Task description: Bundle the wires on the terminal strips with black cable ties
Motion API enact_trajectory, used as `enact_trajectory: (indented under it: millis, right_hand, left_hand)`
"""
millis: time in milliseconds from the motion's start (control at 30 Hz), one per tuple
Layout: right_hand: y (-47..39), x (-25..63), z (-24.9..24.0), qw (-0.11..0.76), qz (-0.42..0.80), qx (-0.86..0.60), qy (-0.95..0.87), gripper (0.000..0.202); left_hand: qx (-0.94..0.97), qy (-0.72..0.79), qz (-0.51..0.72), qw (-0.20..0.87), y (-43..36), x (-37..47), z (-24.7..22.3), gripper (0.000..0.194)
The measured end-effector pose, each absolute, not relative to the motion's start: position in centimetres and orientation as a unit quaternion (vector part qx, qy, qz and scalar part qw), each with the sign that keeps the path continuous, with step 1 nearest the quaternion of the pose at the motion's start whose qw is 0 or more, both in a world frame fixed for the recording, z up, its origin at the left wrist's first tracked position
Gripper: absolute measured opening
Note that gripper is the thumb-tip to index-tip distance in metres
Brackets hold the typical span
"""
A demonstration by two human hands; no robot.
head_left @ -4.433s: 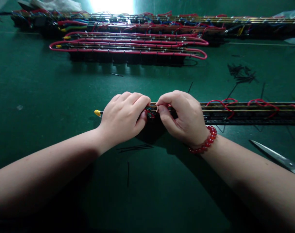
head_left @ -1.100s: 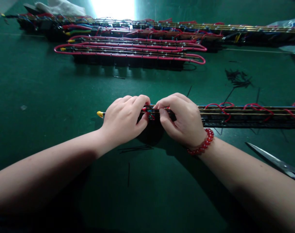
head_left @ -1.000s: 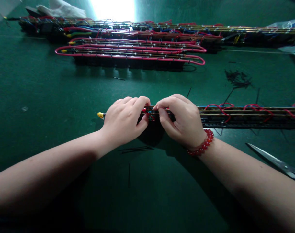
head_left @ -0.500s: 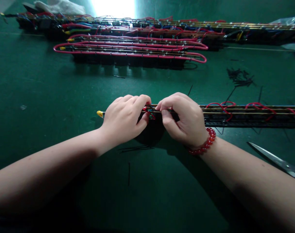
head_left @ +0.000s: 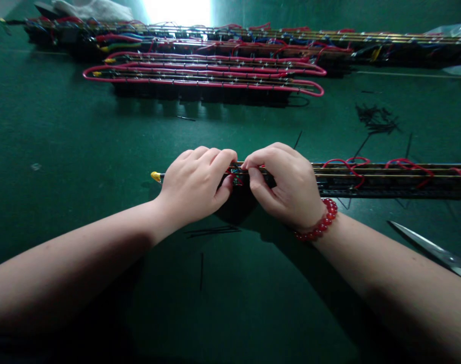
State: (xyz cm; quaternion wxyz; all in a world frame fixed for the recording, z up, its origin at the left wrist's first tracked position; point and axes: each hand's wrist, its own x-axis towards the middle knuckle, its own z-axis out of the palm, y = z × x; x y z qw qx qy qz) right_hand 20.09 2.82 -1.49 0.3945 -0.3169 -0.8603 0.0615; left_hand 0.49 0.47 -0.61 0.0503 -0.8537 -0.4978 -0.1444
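A long dark bar assembly [head_left: 370, 183] with brass-coloured rails and red wire loops lies across the green table. My left hand [head_left: 200, 177] wraps over its left part, fingers on the far side and thumb on the near side. Past that hand's wrist, a yellow tip [head_left: 156, 176] sticks out at the bar's left end. My right hand [head_left: 285, 177], with a red bead bracelet [head_left: 323, 225] at the wrist, is closed in a pinch at the rails; whatever it pinches is hidden. Red and green wires [head_left: 236, 177] show in the narrow gap between both hands.
Thin black strips, possibly cable ties, lie near me [head_left: 213, 231] and in a pile [head_left: 376, 119] at the right. Scissors [head_left: 431, 247] rest by my right forearm. Further back stand bar assemblies with thick red cable [head_left: 203, 81], and a white cloth [head_left: 97, 10].
My right hand has shifted slightly left and up along the bar, its thumb and fingertips closer to my left hand. The left hand keeps its hold, almost still.
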Motion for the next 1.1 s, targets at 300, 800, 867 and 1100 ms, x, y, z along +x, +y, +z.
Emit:
enact_trajectory:
  millis: [300, 800, 867, 1100]
  right_hand:
    - [2.8, 20.0, -1.4, 0.389, 0.054, -0.315, -0.864, 0.011]
    - [2.9, 20.0, -1.5, 0.393, 0.047, -0.305, -0.866, 0.010]
    - [2.9, 20.0, -1.5, 0.393, 0.044, -0.304, -0.867, 0.009]
    - [2.9, 19.9, -1.4, 0.392, 0.043, -0.314, -0.864, 0.010]
  left_hand:
    - [-0.822, -0.546, -0.161, -0.037, 0.4, 0.7, 0.4, 0.026]
    - [-0.831, -0.523, -0.130, -0.135, 0.9, 0.5, 1.6, 0.035]
    - [-0.832, -0.527, -0.129, -0.117, 0.9, 0.5, 1.5, 0.032]
    - [-0.845, -0.518, -0.128, -0.037, 0.6, 0.6, 0.3, 0.032]
